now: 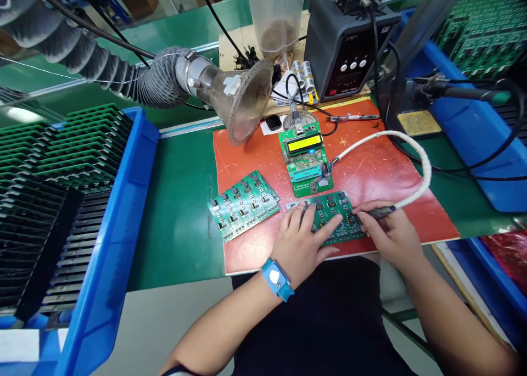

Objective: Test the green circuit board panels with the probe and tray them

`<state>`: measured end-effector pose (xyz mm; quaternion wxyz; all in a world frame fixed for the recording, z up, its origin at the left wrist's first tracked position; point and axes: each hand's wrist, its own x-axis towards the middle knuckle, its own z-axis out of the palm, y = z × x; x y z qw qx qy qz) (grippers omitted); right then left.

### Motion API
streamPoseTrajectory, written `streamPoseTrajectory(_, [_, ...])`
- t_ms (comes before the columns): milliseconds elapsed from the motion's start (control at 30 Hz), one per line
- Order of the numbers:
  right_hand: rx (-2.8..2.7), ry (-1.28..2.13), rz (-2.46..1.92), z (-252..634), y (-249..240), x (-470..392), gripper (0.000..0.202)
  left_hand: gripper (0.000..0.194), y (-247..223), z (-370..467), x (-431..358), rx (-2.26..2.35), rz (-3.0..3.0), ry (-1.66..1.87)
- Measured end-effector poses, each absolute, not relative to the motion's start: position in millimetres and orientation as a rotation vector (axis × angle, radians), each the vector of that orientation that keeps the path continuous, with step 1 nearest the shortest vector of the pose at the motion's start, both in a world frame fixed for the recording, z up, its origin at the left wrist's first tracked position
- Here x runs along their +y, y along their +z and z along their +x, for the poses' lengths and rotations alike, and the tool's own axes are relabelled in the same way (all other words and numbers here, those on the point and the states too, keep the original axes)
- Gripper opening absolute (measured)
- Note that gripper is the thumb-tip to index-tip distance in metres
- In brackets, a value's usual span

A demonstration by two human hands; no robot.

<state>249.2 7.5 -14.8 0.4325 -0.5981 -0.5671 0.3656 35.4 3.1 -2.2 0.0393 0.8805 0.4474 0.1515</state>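
My left hand (300, 236) lies with spread fingers on a green circuit board (334, 228), pressing it against the red mat. A blue wrist strap is on that wrist. In my right hand (389, 233) is a dark probe (379, 212), pinched between thumb and fingers, its tip at the board's right end. A white sleeved cable (426, 173) loops from the probe to the programmer board (307, 159), which has a lit yellow display and a teal socket. Left of my left hand lies another circuit board panel (245, 206), set at an angle.
A blue bin (138, 162) of racked boards stands at left, another blue bin (465, 140) at right. A fume extractor funnel (251, 101) hangs over the red mat (387, 173). Behind are a black soldering station (349, 41) and tweezers (356, 117).
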Motion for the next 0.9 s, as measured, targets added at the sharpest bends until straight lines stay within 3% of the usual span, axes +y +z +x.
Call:
streamPoseTrajectory(200, [-1.402,0.939,-1.476,250.5,-16.1,7.1,0.019,0.054,-7.7,35.9,4.2,1.383,2.685,0.535])
streamPoseTrajectory(900, [-1.401,0.956,-1.454,249.1,-15.0,7.5,0.018,0.052,-9.7,34.8,4.5,1.346,2.545,0.62])
